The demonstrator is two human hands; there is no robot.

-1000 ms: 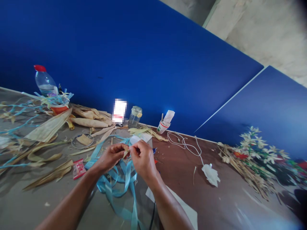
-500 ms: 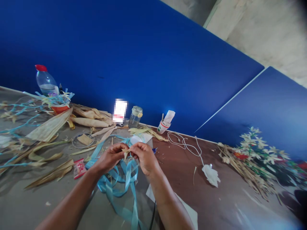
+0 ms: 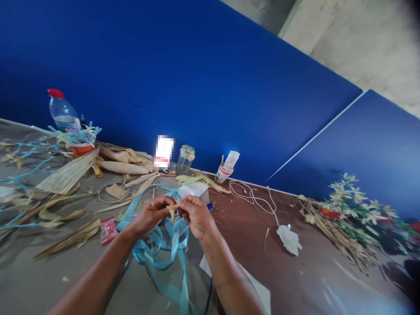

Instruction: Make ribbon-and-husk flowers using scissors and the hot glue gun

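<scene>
My left hand (image 3: pixel 152 215) and my right hand (image 3: pixel 196 213) meet near the middle of the view, fingertips almost touching. Between them they pinch a small pale husk piece (image 3: pixel 172 211), with pointed ends spreading from the fingers. A light blue ribbon (image 3: pixel 179 234) lies in loose loops below and around the hands, trailing toward the bottom edge. Whether it is joined to the husk piece is hidden by the fingers. Just beyond the hands is a white round item (image 3: pixel 185 191).
Dried husks (image 3: pixel 124 167) and a red candy packet (image 3: pixel 108 230) lie left. A glass jar (image 3: pixel 185 160), paper cup (image 3: pixel 224 173) and bottle (image 3: pixel 62 111) stand along the blue partition (image 3: pixel 197 78). A white cable (image 3: pixel 252 197) and white flowers (image 3: pixel 348 192) are right.
My fingers have shifted very slightly around the husk piece, and my right hand has tilted a little. The rest looks the same.
</scene>
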